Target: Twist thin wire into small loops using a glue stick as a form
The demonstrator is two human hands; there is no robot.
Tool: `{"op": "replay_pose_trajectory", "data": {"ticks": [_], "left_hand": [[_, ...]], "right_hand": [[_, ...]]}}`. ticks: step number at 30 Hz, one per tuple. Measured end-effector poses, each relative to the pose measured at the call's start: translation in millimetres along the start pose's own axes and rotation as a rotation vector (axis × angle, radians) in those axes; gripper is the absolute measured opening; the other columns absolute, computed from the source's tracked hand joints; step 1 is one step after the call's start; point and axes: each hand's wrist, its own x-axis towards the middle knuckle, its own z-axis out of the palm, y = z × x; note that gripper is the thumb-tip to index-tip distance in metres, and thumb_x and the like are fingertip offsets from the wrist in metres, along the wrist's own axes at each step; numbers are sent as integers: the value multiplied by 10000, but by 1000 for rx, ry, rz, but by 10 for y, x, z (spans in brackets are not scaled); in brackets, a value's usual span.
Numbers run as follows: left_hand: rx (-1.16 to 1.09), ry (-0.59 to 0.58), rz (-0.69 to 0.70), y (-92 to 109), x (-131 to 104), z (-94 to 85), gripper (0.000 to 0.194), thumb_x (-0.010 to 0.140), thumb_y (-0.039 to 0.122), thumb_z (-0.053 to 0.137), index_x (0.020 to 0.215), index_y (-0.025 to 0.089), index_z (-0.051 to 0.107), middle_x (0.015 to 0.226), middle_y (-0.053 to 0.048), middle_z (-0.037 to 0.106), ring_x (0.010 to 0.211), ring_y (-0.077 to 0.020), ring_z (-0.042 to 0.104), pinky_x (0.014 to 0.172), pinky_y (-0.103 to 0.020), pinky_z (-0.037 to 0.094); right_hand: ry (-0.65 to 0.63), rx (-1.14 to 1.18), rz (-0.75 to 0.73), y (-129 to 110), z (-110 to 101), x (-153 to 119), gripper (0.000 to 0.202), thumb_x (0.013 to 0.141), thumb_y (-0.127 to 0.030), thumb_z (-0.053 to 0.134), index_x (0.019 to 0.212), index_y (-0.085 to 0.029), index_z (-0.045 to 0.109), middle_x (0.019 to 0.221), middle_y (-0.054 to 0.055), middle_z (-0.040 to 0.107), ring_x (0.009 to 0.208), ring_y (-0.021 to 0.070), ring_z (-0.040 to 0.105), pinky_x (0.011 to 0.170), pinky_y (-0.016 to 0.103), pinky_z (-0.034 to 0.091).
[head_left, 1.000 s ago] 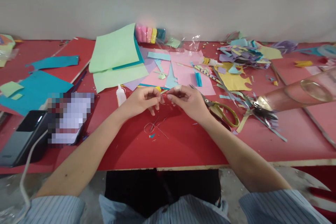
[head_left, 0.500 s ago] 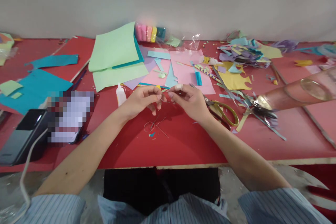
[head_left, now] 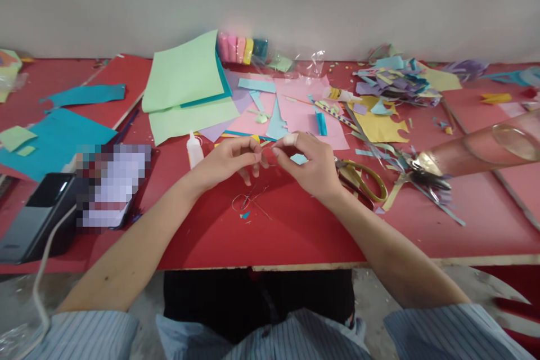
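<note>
Over the red table, my left hand (head_left: pixel 236 158) is closed in a pinch, thumb against the fingers. My right hand (head_left: pixel 311 164), with white tape round one finger, pinches just across a small gap. Between the fingertips runs a very thin strand (head_left: pixel 270 165), faint; I cannot tell thread from wire. Below the hands lies a loose loop of similar thin strand (head_left: pixel 241 202) beside tiny blue paper scraps (head_left: pixel 245 215). Close to my left wrist stands a white glue bottle (head_left: pixel 194 151). Yellow-handled scissors (head_left: pixel 366 181) lie beside my right wrist, and light blue paper (head_left: pixel 299 159) shows behind that hand.
Green paper sheets (head_left: pixel 185 73), pink paper (head_left: pixel 301 101) and wrapped clay blocks (head_left: pixel 238 49) lie at the back. A heap of paper strips (head_left: pixel 394 83) and a clear tumbler on its side (head_left: pixel 481 149) are at right. A phone (head_left: pixel 113 188) and a cable (head_left: pixel 44 270) are at left.
My right hand has shifted slightly right and its finger arch has opened wider, so the gap between my hands has grown. Light blue paper now shows through the arch. My left hand barely moved.
</note>
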Motion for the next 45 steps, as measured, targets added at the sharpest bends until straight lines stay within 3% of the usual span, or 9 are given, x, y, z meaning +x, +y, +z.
{"op": "replay_pose_trajectory", "data": {"ticks": [4,11,18,22,26,30,32,35,45], "left_hand": [[71,-8,24,35,-14,25,162,905,307,662,891,162,593,828,-17,689,664,-109,663,511,-201,590],[325,126,156,-3,-29,82,202,934,363,647,979,166,643,805,-12,706,617,-92,646,534,-186,563],[1104,340,724,-134,-28,59,143,967,199,568,1009,164,700,818,-18,765,690,-126,698,620,-226,488],[1324,409,856,-123,-38,61,167,953,170,549,869,159,692,672,0,710,593,-129,659,534,-243,401],[1196,310,711,-46,-71,68,179,932,172,548,791,166,658,653,16,688,580,-108,634,537,-228,396],[675,151,328,44,-101,78,103,930,197,586,879,160,667,629,41,681,537,-80,655,562,-180,502],[488,119,221,76,-106,84,88,922,193,605,879,147,666,616,37,674,508,-78,658,544,-169,533],[414,119,193,98,-101,89,69,908,179,629,874,138,673,611,30,669,500,-74,655,529,-156,547],[494,178,281,46,-104,90,83,908,167,628,913,136,705,629,30,679,503,-72,657,546,-163,551]], "right_hand": [[-14,-98,-69,8,-12,-3,99,931,-230,616,870,-237,693,819,32,714,725,165,623,670,310,516],[-38,-128,-120,-2,4,-9,85,933,-201,616,887,-220,685,814,30,708,704,151,611,684,300,501],[-5,-147,-210,43,26,-18,102,913,-125,602,887,-193,673,785,8,679,666,123,613,659,259,505],[-31,-146,-208,40,38,-23,104,889,-84,618,869,-175,664,765,7,651,659,115,607,652,242,500],[-59,-143,-210,34,41,-23,94,893,-98,617,864,-179,653,746,2,630,659,119,602,645,243,496],[-64,-126,-205,30,37,-23,80,921,-145,610,869,-185,655,745,5,633,658,121,605,636,243,496],[-65,-124,-197,28,34,-23,79,928,-158,612,874,-185,662,749,9,644,656,120,607,633,241,497],[-62,-127,-178,27,33,-18,76,935,-173,623,876,-186,669,752,11,667,646,117,605,631,241,499],[-50,-30,-77,-1,50,-19,84,913,-166,623,840,-184,659,760,10,702,624,103,602,589,225,494]]}}
